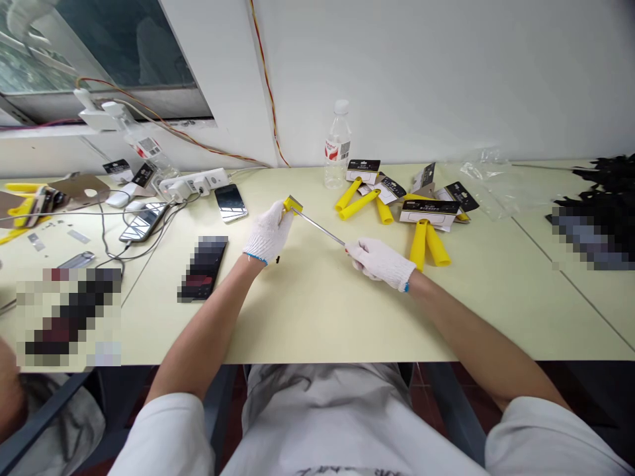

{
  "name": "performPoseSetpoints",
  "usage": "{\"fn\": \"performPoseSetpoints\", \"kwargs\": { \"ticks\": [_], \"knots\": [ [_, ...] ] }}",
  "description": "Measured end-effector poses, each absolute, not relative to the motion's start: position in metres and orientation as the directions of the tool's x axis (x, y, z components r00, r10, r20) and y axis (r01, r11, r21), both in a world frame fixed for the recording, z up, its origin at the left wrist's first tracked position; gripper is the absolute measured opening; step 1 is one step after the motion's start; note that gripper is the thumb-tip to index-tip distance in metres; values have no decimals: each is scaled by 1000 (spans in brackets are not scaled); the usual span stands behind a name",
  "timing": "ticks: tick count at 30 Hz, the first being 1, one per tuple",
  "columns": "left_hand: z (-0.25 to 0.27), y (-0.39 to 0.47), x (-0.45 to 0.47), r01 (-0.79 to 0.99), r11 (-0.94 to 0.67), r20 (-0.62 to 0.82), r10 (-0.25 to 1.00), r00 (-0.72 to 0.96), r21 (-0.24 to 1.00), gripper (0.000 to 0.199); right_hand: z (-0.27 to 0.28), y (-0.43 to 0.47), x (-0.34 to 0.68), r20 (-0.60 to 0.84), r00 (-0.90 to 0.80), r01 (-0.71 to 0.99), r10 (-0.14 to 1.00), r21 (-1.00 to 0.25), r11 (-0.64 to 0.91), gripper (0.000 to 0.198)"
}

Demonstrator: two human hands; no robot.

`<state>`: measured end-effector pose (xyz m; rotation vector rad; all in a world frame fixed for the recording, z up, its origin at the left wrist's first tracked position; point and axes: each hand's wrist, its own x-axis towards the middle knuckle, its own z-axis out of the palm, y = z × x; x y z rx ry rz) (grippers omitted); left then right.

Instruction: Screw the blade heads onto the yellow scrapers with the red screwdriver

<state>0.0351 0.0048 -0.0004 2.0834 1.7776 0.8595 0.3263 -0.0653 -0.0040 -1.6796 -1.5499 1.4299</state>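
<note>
My left hand (pixel 270 230), in a white knit glove with a blue cuff, is closed around a small yellow scraper head (pixel 294 204) with a metal edge. My right hand (pixel 380 262), gloved the same way, is wrapped around the handle of a screwdriver (pixel 320 228); the handle is mostly hidden by the fingers. Its long thin metal shaft points left and its tip meets the yellow head. Just right of my right hand lie yellow handles (pixel 430 244) with a black-and-white header card (pixel 429 213). Below my left wrist is a tiny dark piece (pixel 278 260).
More carded yellow handles (pixel 360 203) lie behind, near a clear plastic bottle (pixel 338 145). Phones (pixel 231 202), a power strip (pixel 196 184) and cables occupy the left. Clear plastic bags (pixel 489 182) and a black pile (pixel 608 205) lie right. Another person's arm (pixel 10 390) shows at far left.
</note>
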Motion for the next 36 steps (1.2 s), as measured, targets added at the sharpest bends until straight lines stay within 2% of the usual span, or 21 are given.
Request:
{"fn": "performPoseSetpoints", "kwargs": {
  "ticks": [3, 7, 12, 17, 19, 22, 26, 28, 32, 36],
  "knots": [
    [-2, 5, 34, 806, -219, 268, 960, 79, 549, 15, -4, -65, 327, -418, -207, 449, 884, -844, -294, 66],
    [-2, 5, 34, 814, -211, 273, 960, 66, 542, 12, -7, -64, 326, -317, -127, 537, 940, -818, -203, 57],
    [-1, 5, 34, 795, -212, 261, 963, 71, 569, 14, -10, -63, 329, -406, -201, 476, 892, -836, -273, 73],
    [-2, 6, 34, 786, -198, 248, 967, 59, 586, 19, -10, -62, 330, -257, -81, 594, 963, -789, -160, 51],
    [-1, 6, 34, 795, -212, 267, 961, 65, 569, 18, -10, -63, 330, -317, -128, 576, 940, -795, -190, 54],
    [0, 5, 34, 801, -223, 276, 958, 75, 555, 15, -11, -63, 329, -396, -212, 500, 893, -829, -249, 69],
    [1, 4, 34, 798, -211, 257, 964, 73, 565, 13, -14, -62, 330, -238, -112, 577, 965, -806, -132, 54],
    [0, 5, 34, 804, -209, 261, 963, 70, 557, 12, -15, -62, 331, -255, -122, 583, 959, -800, -139, 57],
    [-2, 6, 33, 805, -211, 260, 963, 73, 554, 14, -17, -61, 332, -366, -191, 499, 911, -835, -231, 76],
    [-3, 5, 33, 793, -214, 258, 963, 74, 570, 17, -17, -61, 332, -249, -112, 547, 962, -824, -150, 62]
  ]
}}
